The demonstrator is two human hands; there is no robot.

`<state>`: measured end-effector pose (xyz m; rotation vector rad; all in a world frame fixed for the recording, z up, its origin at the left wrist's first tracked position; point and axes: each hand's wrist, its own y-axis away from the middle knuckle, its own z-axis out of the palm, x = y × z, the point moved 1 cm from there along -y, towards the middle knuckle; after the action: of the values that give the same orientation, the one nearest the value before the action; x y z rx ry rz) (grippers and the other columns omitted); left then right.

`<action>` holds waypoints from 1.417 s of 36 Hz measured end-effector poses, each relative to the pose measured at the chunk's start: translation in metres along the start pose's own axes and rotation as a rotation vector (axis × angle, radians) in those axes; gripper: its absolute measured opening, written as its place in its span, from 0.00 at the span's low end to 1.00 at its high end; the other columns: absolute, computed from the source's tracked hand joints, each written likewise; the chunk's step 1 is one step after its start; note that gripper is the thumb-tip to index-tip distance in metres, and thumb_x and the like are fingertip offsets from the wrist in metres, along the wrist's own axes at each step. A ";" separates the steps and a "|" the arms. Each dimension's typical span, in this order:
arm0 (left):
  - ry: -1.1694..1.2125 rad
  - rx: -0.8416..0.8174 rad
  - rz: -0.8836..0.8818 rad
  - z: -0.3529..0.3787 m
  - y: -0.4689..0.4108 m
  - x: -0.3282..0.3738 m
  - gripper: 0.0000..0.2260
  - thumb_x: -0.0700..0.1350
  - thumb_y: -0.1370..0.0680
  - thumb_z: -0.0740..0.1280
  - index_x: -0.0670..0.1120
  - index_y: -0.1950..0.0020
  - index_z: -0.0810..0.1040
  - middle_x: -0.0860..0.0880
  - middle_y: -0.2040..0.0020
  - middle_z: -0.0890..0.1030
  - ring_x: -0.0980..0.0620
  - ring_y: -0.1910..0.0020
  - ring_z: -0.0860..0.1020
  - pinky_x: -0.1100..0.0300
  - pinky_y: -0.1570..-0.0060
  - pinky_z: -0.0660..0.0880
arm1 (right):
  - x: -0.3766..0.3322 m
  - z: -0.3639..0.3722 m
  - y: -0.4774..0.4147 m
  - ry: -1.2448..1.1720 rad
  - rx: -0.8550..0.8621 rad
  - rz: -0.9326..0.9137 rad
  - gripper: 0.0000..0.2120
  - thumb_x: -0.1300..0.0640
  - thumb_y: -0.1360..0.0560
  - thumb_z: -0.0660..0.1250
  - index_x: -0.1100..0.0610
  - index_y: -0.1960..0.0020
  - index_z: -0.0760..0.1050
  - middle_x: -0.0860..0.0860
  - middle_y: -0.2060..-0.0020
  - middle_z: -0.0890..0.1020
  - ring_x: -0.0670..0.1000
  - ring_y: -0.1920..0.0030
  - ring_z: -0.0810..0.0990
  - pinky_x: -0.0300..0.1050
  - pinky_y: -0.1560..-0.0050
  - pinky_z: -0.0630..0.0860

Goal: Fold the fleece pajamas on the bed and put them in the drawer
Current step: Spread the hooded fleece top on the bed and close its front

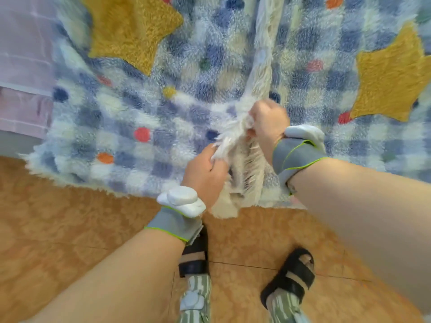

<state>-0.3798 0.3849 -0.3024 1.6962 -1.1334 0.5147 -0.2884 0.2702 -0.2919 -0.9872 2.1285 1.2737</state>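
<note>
Fleece pajamas (144, 108): blue check with coloured dots and yellow stars, spread on the bed (21, 66), hem hanging over its near edge.
Left hand (205, 176): fingers curled round the white fuzzy front edge near the hem.
Right hand (268, 122): fisted on the same edge, just beyond the left.

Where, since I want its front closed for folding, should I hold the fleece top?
Pinch the white front edges near the hem, coming from the hem side: the top lies spread flat, split down the middle, hem nearest you.
</note>
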 end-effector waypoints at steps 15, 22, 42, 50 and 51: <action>-0.310 -0.371 -0.269 -0.011 0.044 -0.013 0.14 0.44 0.21 0.60 0.50 0.35 0.73 0.52 0.41 0.79 0.51 0.41 0.77 0.61 0.41 0.71 | 0.024 -0.042 0.016 0.390 -0.155 0.121 0.05 0.59 0.28 0.65 0.52 0.53 0.77 0.59 0.51 0.83 0.60 0.47 0.81 0.51 0.46 0.76; -0.476 -0.225 -0.323 -0.074 0.028 -0.022 0.14 0.43 0.20 0.58 0.49 0.35 0.72 0.49 0.40 0.79 0.48 0.41 0.77 0.61 0.43 0.70 | -0.005 -0.031 0.022 0.418 -0.268 0.059 0.12 0.60 0.25 0.64 0.58 0.42 0.77 0.53 0.53 0.79 0.56 0.48 0.77 0.44 0.46 0.72; -0.379 0.006 -0.367 -0.257 -0.099 -0.139 0.26 0.50 0.26 0.67 0.48 0.30 0.64 0.44 0.34 0.73 0.43 0.36 0.72 0.54 0.42 0.70 | -0.151 0.248 0.001 0.477 -0.419 -0.280 0.16 0.56 0.25 0.67 0.58 0.39 0.75 0.52 0.47 0.80 0.51 0.47 0.78 0.37 0.46 0.70; -0.072 -0.221 -0.316 -0.270 -0.079 -0.147 0.12 0.58 0.23 0.61 0.50 0.52 0.75 0.52 0.57 0.79 0.52 0.56 0.76 0.63 0.60 0.64 | -0.150 0.306 -0.006 0.637 -0.219 -0.164 0.15 0.53 0.25 0.63 0.57 0.40 0.72 0.58 0.46 0.79 0.62 0.46 0.76 0.44 0.52 0.68; -0.024 -0.250 -0.342 -0.274 -0.073 -0.153 0.13 0.59 0.23 0.61 0.51 0.58 0.74 0.54 0.62 0.77 0.54 0.60 0.74 0.63 0.61 0.64 | -0.152 0.305 -0.006 0.563 -0.189 -0.162 0.13 0.54 0.25 0.60 0.59 0.45 0.75 0.59 0.52 0.79 0.62 0.50 0.74 0.44 0.57 0.63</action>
<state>-0.3437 0.7028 -0.3406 1.6328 -0.8589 0.1321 -0.1789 0.5904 -0.3297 -1.7297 2.2820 1.2341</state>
